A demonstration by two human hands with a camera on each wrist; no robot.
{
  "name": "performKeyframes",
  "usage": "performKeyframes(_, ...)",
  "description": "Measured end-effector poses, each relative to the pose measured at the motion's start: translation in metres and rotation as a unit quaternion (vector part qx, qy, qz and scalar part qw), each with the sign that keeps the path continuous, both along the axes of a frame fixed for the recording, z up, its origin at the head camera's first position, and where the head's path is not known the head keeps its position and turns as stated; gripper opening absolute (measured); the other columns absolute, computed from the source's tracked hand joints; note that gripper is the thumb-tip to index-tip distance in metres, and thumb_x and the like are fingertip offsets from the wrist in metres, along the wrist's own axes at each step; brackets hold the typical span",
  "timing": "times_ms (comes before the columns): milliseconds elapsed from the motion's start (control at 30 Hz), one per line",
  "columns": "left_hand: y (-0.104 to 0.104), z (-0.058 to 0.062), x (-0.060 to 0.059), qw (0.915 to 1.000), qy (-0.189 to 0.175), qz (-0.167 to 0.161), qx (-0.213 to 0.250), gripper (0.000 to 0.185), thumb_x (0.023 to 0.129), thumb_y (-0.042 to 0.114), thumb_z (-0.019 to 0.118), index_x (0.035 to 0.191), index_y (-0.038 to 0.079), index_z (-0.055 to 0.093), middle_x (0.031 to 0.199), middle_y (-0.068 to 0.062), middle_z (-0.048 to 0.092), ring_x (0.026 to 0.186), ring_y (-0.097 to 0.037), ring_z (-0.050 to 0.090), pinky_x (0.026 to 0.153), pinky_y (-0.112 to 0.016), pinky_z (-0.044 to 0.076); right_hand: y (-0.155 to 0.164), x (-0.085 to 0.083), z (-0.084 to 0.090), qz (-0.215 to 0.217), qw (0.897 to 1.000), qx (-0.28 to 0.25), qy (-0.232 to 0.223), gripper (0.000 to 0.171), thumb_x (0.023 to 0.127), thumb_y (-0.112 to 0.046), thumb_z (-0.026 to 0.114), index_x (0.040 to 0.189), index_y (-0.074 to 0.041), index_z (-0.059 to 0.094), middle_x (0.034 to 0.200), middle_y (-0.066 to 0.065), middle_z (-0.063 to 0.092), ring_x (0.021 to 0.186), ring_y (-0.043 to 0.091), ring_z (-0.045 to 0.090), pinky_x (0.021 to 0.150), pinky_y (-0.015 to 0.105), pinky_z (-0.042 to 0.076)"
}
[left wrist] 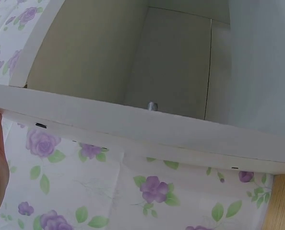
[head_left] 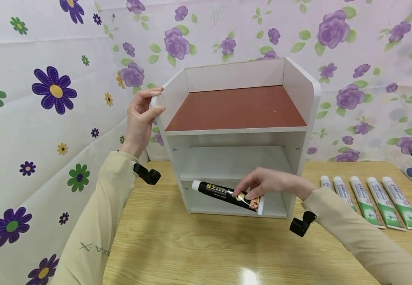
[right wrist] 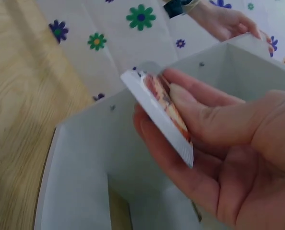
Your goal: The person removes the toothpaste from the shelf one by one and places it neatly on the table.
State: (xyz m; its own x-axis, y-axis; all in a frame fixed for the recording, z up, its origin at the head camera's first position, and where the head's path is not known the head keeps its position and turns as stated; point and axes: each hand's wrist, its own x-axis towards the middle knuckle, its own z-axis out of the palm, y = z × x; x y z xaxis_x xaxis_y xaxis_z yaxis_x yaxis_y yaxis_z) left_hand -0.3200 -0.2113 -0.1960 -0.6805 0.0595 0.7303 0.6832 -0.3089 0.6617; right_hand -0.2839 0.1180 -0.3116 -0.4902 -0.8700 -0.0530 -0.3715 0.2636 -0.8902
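Floral purple-and-white cloth walls behind a pale wooden counter [head_left: 206, 249]. From the head: left hand [head_left: 142, 114] gripping the top left edge of a white three-tier shelf unit with a red-brown top board [head_left: 238, 130]; right hand [head_left: 266, 184] pinching a black toothpaste tube with a white cap [head_left: 227, 192] at the mouth of the lowest compartment; five green-and-white tubes [head_left: 373, 202] lying in a row at right.

From the left wrist: white panel edge, palm beside it.

From the right wrist: fingers [right wrist: 205, 110] curled round the tube's crimped end.
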Motion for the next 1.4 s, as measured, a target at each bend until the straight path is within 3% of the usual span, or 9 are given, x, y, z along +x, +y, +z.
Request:
performKeyframes(267,0.001,0.0,-0.001,1.0,0.002,0.0,-0.002,0.028,0.079,-0.013,0.057,0.1,0.005,0.061,0.122,-0.014,0.049,0.114,-0.027,0.041,0.071,-0.026,0.045,0.033,0.002,-0.019,0.065,0.997,-0.024,0.026,0.025,0.088,-0.005,0.057,0.112,-0.007,0.063,0.098,0.016,0.061,0.068,0.014,0.056,0.059,0.03,0.049)
performKeyframes(467,0.0,-0.002,-0.002,1.0,0.001,0.004,0.003,0.027,0.079,-0.013,0.056,0.099,0.005,0.061,0.121,-0.014,0.049,0.114,-0.028,0.041,0.073,-0.026,0.045,0.066,0.002,-0.034,0.067,0.997,-0.027,0.007,0.026,0.09,-0.003,0.054,0.114,-0.006,0.062,0.093,0.016,0.062,0.068,0.016,0.059,0.061,0.037,0.051)
performKeyframes(733,0.0,-0.002,-0.003,1.0,0.001,0.006,0.003,0.027,0.079,-0.012,0.057,0.099,0.006,0.062,0.121,-0.015,0.049,0.112,-0.028,0.043,0.077,-0.029,0.046,0.109,-0.001,-0.038,0.101,0.994,-0.039,0.001,0.027,0.09,0.005,0.048,0.114,0.0,0.06,0.099,0.016,0.06,0.066,0.016,0.057,0.058,0.034,0.05)
performKeyframes(1067,0.0,-0.003,-0.003,0.9999,-0.001,0.013,0.003,0.027,0.079,-0.012,0.057,0.098,0.006,0.062,0.121,-0.014,0.05,0.112,-0.028,0.043,0.08,-0.031,0.045,0.151,-0.006,-0.041,0.108,0.993,-0.043,0.006,0.03,0.09,0.012,0.043,0.114,0.003,0.058,0.103,0.018,0.059,0.059,0.024,0.052,0.052,0.034,0.049)
performKeyframes(1233,-0.001,-0.003,-0.003,0.9999,0.0,0.013,0.003,0.028,0.079,-0.012,0.056,0.099,0.007,0.062,0.121,-0.014,0.05,0.112,-0.029,0.042,0.08,-0.031,0.045,0.173,-0.007,-0.045,0.095,0.995,-0.031,-0.017,0.029,0.09,0.011,0.042,0.114,0.004,0.057,0.106,0.018,0.057,0.064,0.019,0.054,0.058,0.033,0.05)
performKeyframes(1400,0.0,-0.003,-0.003,0.9999,0.001,0.013,0.001,0.027,0.079,-0.011,0.057,0.099,0.007,0.062,0.122,-0.014,0.049,0.113,-0.029,0.042,0.08,-0.031,0.045,0.196,-0.007,-0.048,0.093,0.995,-0.032,-0.035,0.031,0.09,0.013,0.039,0.115,0.005,0.056,0.101,0.019,0.057,0.062,0.026,0.048,0.055,0.037,0.047)
